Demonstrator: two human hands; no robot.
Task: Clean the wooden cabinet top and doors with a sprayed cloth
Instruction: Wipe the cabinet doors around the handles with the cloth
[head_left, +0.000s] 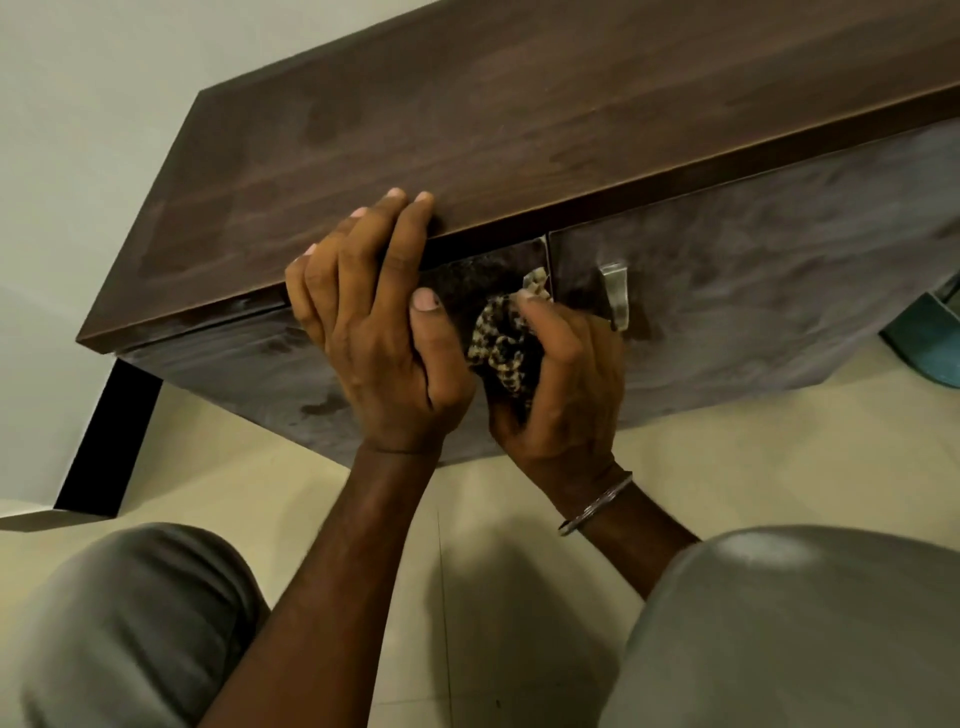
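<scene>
While the cloth (501, 343) sits bunched against the upper corner of the left door (249, 364), close to the seam with the right door (753, 291) and near the metal handle (615, 291), we judge the step in hand to be wiping the door fronts below the cabinet top (519, 114). To do it well, we should spread the wad flatter so more fabric meets the wood. We should also work along the grain in overlapping passes, run into the seam and round the handle base, and keep the pressure even. Both doors show a hazy, streaked film, so much seems left to do. Pose: our left hand (374, 332) hooks over the front lip of the top, fingers curled onto its upper face, thumb below, gripping it as a brace. Our right hand (566, 384) is clenched round the cloth and holds it to the door, with a bangle (597, 504) at the wrist. Both forearms reach up from between our knees, over a pale tiled floor (753, 467).
</scene>
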